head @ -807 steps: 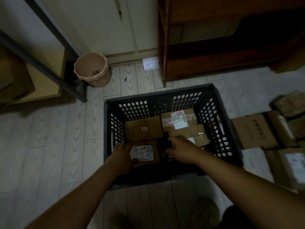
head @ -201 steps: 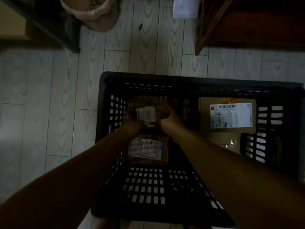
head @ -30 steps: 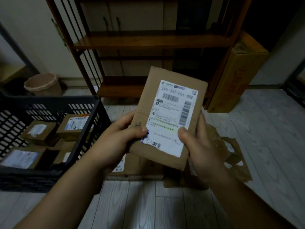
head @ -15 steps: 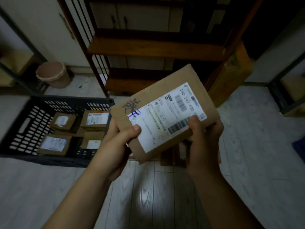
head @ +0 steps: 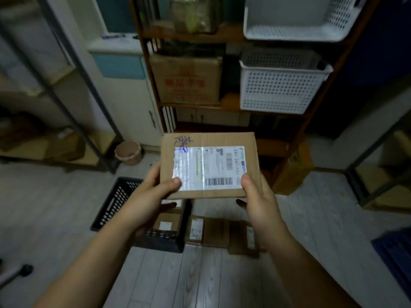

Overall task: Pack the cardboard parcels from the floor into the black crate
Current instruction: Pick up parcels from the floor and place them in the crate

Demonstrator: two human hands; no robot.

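Cardboard, brown and flat, white shipping label facing up: one parcel [head: 209, 166] is being held in the air above the floor [head: 66, 207], up and to the right of the black crate [head: 115, 203]. The left hand [head: 149, 196] is gripping its near left corner and the right hand [head: 259, 196] its near right corner. Each thumb [head: 173, 182] is pressing on the top face while the fingers [head: 155, 173] are curling underneath, so both hands are holding this parcel and nothing else.

Step in hand, as judged: the parcel is being carried to the crate. It is best held level in both hands, swung left and down over the crate's right wall, and laid flat with the label up. It can go on a free patch of the bottom or on top of parcels already inside, rather than being dropped on edge.

Count:
- Held parcel: one.
- Loose parcels [head: 216, 232]: three are showing, lying on the floor just beside the crate's right wall; the right wrist is hiding part of the rightmost one.
- Packed parcels [head: 166, 224]: at least two are showing at the crate's near right corner; the left forearm is hiding the rest of the inside.
- Black crate: one.
- Hands: two.
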